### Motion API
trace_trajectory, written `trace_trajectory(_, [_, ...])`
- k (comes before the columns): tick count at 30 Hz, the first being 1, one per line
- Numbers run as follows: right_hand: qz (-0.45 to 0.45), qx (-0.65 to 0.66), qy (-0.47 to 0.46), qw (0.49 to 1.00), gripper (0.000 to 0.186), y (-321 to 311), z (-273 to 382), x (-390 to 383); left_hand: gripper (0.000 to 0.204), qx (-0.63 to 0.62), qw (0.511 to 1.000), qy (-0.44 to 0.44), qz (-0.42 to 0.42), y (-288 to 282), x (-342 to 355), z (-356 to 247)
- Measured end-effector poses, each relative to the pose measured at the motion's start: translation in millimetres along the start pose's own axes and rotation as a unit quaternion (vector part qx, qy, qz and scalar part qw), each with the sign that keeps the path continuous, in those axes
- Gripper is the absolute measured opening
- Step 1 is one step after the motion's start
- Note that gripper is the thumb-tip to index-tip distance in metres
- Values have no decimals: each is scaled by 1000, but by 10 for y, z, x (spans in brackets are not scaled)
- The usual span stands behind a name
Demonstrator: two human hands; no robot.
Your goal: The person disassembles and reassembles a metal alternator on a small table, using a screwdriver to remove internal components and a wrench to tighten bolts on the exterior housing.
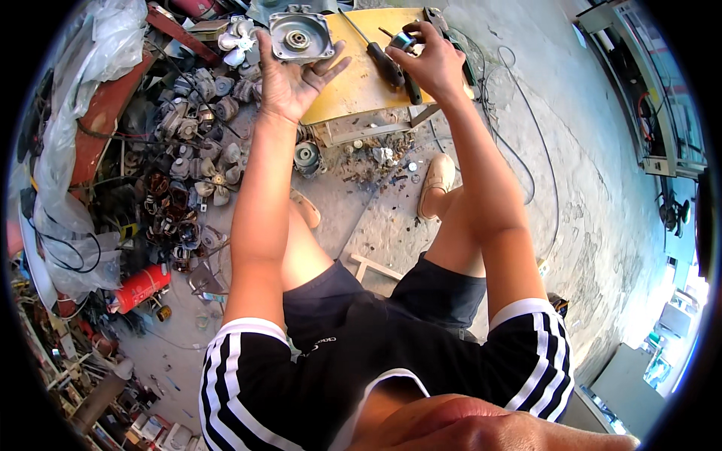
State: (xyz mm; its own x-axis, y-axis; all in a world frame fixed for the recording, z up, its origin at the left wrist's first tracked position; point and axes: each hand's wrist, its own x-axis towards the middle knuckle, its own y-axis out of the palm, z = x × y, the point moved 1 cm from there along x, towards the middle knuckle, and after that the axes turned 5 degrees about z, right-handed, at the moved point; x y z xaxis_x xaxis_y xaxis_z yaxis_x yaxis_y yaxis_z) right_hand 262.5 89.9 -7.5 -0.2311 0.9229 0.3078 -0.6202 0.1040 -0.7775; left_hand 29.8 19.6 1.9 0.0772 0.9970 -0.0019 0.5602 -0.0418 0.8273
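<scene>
My left hand (292, 89) holds up a squarish grey metal motor end cover (317, 49), thumb along its left edge and the fingers under its right corner. A round hub sits in the middle of the cover. In my right hand (440, 66), between thumb and fingers, is a small motor rotor (401, 40) with a thin dark shaft pointing left. Below it, on the yellow work table (338, 101), lies a black-handled screwdriver (385, 65). Another dark handle (412, 89) lies beside it, close to my right wrist.
Several used motors and metal parts (184, 120) are heaped on the floor at the left, with a white fan blade (238, 42) near the table. A red cylinder (143, 287) lies lower left. Black cable (538, 113) trails over the concrete at the right. Scraps litter the floor between my feet.
</scene>
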Motion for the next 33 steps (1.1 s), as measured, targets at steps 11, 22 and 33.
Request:
trace_trajectory(11, [-50,-199,-9,979,43,444,190,224,99,-49,995,-54,60,-95,-33,5])
trace_trajectory(22, [-10,-26,52,998,32,68,170,274,91,-87,994,-59,30,-75,-52,-40])
trace_trajectory(33, [43,-226,-20,973,43,250,343,-173,86,-23,999,-30,1,34,-38,-16])
